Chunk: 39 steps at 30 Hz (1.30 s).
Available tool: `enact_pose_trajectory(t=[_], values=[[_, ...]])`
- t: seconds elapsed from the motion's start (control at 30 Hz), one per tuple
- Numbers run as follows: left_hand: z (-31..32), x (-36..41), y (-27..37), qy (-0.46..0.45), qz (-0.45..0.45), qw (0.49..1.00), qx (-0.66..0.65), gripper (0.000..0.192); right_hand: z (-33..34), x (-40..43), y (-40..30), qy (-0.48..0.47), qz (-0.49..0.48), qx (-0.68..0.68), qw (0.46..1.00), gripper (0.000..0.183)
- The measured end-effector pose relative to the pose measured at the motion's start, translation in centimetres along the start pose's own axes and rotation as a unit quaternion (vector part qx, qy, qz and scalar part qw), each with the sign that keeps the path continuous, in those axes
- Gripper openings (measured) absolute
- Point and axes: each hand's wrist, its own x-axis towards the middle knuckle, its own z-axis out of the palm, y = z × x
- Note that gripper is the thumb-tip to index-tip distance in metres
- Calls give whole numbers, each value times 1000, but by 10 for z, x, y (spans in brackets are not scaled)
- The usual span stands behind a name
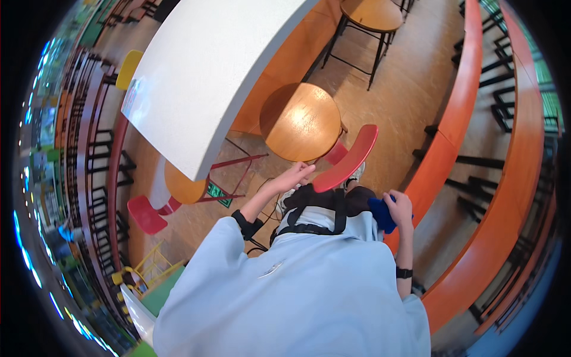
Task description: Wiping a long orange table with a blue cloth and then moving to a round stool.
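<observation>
My right hand [400,209] grips a blue cloth [381,215] beside my right thigh, near the orange tabletop edge. My left hand [292,177] holds nothing that I can make out, and its fingers are loosely bent. Close to those fingers is the curved red backrest [348,163] of a high chair. Whether they touch it I cannot tell. The chair's round wooden seat [303,122] lies just beyond my left hand, half in shadow.
A long white counter [214,58] stands ahead to the left. Another red-backed chair [147,215] is tucked at its end. A round wooden stool [372,15] stands farther along. Long orange tables [439,160] run down my right side, with black chair or table legs beneath.
</observation>
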Motion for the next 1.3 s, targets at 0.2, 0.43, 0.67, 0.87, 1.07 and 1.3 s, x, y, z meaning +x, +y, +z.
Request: enact_pose_trajectory(t=[0.2,0.43,0.67,0.87,1.07,1.3], values=[[-7,8,-52,167,-80,978,-92,76,-61,123,19,-97,-90,-63,989,33],[-37,52,-133,337,-143,893,-262,72,-44,259,8,-262,-90,-168,946,41],[-68,124,-135,344,-37,866,-361,72,27,351,-56,-285,-139,-319,893,43],[-69,148,-137,420,-71,794,-434,70,96,431,-118,-388,-187,-292,854,73],[-69,148,-137,392,-63,815,-422,69,154,464,-161,-498,32,-71,863,69],[-76,170,-131,394,-98,834,-374,67,182,502,-143,-447,74,-46,890,88]])
